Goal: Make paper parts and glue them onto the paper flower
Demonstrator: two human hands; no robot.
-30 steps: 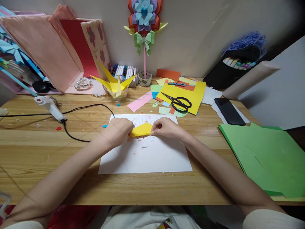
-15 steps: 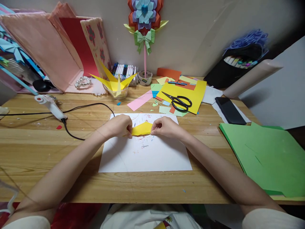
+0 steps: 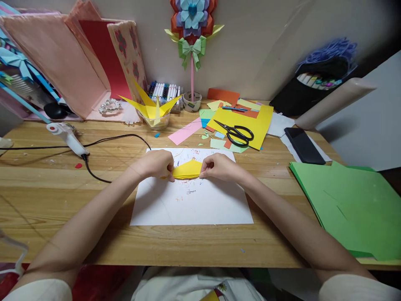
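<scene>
A folded piece of yellow paper (image 3: 187,169) lies over the far part of a white sheet (image 3: 191,205) on the wooden desk. My left hand (image 3: 156,164) pinches its left end with the fingers closed. My right hand (image 3: 218,166) pinches its right end the same way. Both hands rest low over the white sheet, which carries small coloured marks and scraps.
Black scissors (image 3: 236,133) lie on a yellow sheet (image 3: 250,125) behind the hands. A glue gun (image 3: 66,135) with its black cord sits at the left. A glass bowl holds yellow paper points (image 3: 152,109). Green sheets (image 3: 351,205) and a black phone (image 3: 303,145) lie at the right.
My left hand's fingers shifted slightly along the yellow paper's left end. The view rose a little; the paper and right hand hardly moved.
</scene>
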